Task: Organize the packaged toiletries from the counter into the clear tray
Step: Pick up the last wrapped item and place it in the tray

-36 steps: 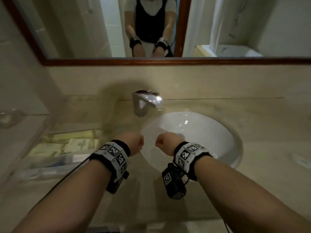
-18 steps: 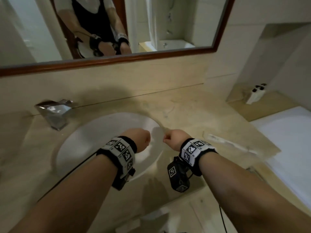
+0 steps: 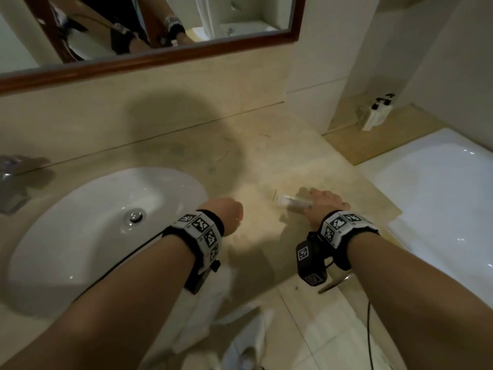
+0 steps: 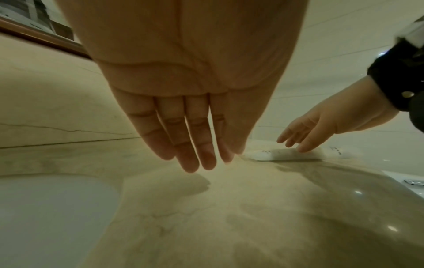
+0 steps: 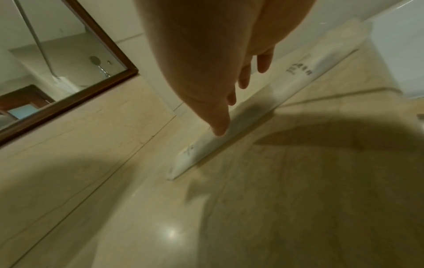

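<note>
A long white toiletry packet [image 3: 289, 202] lies flat on the beige counter [image 3: 240, 161], right of the sink. My right hand [image 3: 320, 200] is lowered over its right part with the fingers stretched out. In the right wrist view the thumb tip [image 5: 219, 129] touches the packet [image 5: 197, 157] and the other fingers hover over it. The left wrist view shows the same touch on the packet [image 4: 275, 156] by my right hand [image 4: 296, 143]. My left hand [image 3: 230, 214] hangs above the counter by the sink's right rim, fingers [image 4: 201, 159] straight and holding nothing. The clear tray is out of view.
The white sink [image 3: 80, 236] fills the left, with the tap [image 3: 12, 188] at the far left edge. A white bathtub [image 3: 440, 196] lies right of the counter's end, a pump dispenser [image 3: 377, 114] on the ledge behind it. A mirror [image 3: 160, 22] hangs above.
The head view has swung right, and the tray at the left has left the picture. My right hand has moved right and down from a fist onto the packet. My left hand stays near the sink.
</note>
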Motion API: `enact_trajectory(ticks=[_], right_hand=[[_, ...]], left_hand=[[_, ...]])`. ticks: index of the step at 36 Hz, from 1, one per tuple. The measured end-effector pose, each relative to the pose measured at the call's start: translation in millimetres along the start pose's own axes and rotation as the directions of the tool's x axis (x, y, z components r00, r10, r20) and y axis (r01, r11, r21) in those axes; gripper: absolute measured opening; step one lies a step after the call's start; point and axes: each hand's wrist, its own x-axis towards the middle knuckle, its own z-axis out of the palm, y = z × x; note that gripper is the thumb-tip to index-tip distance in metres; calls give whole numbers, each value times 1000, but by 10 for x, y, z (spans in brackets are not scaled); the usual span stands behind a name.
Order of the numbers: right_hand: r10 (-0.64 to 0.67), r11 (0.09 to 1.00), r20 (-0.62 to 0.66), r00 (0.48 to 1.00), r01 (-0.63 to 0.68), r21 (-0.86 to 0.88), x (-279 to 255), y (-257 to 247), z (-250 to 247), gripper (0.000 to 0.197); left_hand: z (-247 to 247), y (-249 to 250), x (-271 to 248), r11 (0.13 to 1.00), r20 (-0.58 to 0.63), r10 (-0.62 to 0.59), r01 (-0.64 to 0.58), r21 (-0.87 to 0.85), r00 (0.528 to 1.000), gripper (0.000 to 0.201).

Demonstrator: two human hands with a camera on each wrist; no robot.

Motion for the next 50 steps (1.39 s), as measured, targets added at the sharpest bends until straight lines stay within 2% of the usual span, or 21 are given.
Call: enact_trajectory(ticks=[4, 7, 9, 12, 16, 21, 24, 27, 31, 37, 39, 46, 50], right_hand=[[9, 1000, -23, 1000, -9, -28, 15, 110, 52, 32], [5, 998, -57, 998, -8, -59, 16, 148, 75, 30], [24, 998, -40, 999, -26, -53, 31, 140, 60, 28], [36, 999, 50, 998, -34, -31, 42, 71, -30, 31], [-114, 993, 124, 986, 109, 43, -41, -77, -138, 31], [-331, 943, 79, 940, 327, 63, -146, -424, -182, 29], [-457, 886, 52, 888, 449, 120, -235, -663, -204, 25], [-552, 829, 52, 832, 541, 143, -319, -880, -233, 23], [-600, 797, 61, 798, 590, 129, -413, -1148, -253, 29], [-611, 787, 101, 785, 616, -25, -588, -1480, -176, 35], [-626, 776, 106, 773, 631, -19, -665, -1637, -141, 37], [-704, 701, 165, 691, 713, 1, -1024, -2440, 1, 27], [-765, 631, 194, 615, 776, 29, -1333, -2995, 115, 24]], left_hand=[[-24, 102, 90, 1000, 0, 9, -9, -1, 1000, 26], [-19, 158, 135, 1000, 3, 11, -11, -26, 1000, 27], [-8, 170, 155, 999, 0, 3, -3, -35, 1000, 27], [18, 141, 178, 996, -21, -25, 23, -82, 999, 29], [2, 79, 167, 984, -90, -61, 44, -171, 994, 44], [-112, -18, 94, 986, -219, -9, -28, -165, 976, 63], [-172, -122, 15, 987, -252, -19, -22, -157, 968, 58], [-219, -234, -72, 991, -179, -61, 38, -131, 982, 38], [-217, -477, -252, 989, -110, -113, 101, -107, 987, 29], [-146, -956, -675, 966, -154, -212, 184, -182, 965, 25], [-101, -1157, -845, 955, -163, -249, 214, -206, 955, 26], [61, -1935, -1524, 889, -159, -405, 347, -299, 900, 25], [216, -2439, -1954, 847, -140, -477, 411, -338, 868, 28]])
